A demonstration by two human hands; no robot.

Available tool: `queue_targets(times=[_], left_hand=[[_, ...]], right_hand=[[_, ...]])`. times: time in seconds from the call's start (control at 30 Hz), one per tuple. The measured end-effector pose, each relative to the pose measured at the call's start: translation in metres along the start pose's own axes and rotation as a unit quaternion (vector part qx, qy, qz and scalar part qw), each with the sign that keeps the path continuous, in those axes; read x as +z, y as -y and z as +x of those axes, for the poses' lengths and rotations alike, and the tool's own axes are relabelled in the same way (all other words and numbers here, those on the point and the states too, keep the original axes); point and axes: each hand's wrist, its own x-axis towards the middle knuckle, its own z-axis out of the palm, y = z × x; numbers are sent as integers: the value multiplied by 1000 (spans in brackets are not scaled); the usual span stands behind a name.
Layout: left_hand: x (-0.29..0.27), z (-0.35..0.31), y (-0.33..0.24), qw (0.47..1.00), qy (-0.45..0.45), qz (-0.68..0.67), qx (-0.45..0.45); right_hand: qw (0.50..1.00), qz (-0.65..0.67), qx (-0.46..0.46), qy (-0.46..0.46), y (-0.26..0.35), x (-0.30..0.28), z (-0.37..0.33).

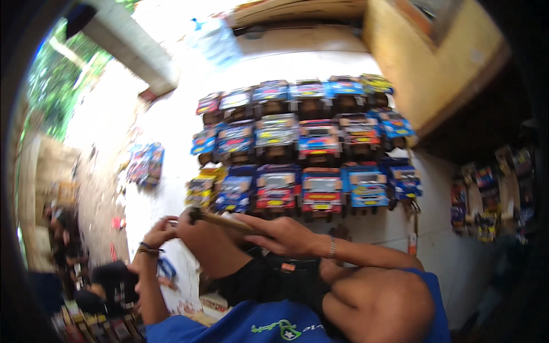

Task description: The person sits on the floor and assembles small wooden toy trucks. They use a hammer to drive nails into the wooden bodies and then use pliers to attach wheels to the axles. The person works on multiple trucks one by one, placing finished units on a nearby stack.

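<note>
My right hand (281,234) is wrapped round the wooden handle of a hammer (231,223). The hammer's dark head lies over my bent left knee, close to my left hand (162,231). That hand is beside the knee with its fingers curled together; whatever they hold, if anything, is too small and blurred to make out. Beyond my knees stand three rows of toy trucks (322,191) in red, blue, yellow and white, with their fronts toward me.
More colourful toy pieces (146,164) are stacked on the pale floor at the left. At the right, another group of toy trucks (489,191) stands by the yellow wall (457,63). A clear plastic bag (215,43) lies at the back. Dark blurred items (114,288) crowd the lower left.
</note>
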Motion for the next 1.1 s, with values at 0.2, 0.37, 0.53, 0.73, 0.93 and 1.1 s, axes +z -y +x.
queue_targets(times=[0.2, 0.37, 0.53, 0.73, 0.93, 1.1], left_hand=[[80, -72, 221, 990, -18, 9, -141], [147, -96, 318, 980, -87, -23, -179], [179, -106, 327, 947, -207, -188, -160], [138, -98, 258, 902, -200, -382, 14], [108, -82, 214, 964, -252, -29, 83], [119, -88, 278, 911, -405, 11, -80]], right_hand=[[993, -42, 111, 21, -6, 19, -22], [967, 56, 248, -21, -10, 30, -22], [965, 21, 259, 38, 0, 33, -8], [966, -7, 257, 10, -13, 28, -8], [970, -19, 241, 4, -16, 16, -12], [963, 14, 264, -52, -15, 10, -14]])
